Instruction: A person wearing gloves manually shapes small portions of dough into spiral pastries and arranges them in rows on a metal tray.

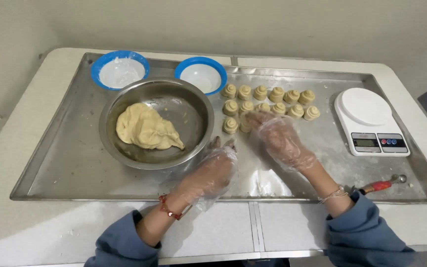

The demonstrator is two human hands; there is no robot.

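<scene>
Right hand (281,140), fingers spread, rests on dough rolls (268,101) near the tray's (70,170) far edge; left hand (212,173), open, touches the steel bowl (193,106)

Gloved right hand (283,141) on dough pieces (268,105), left hand (212,173) by steel bowl (156,123)

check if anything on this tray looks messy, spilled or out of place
Mostly tidy. White flour is smeared over the steel tray near the right hand, and a red-handled scoop lies loose at the tray's lower right edge. The dough pieces sit in neat rows.
</scene>
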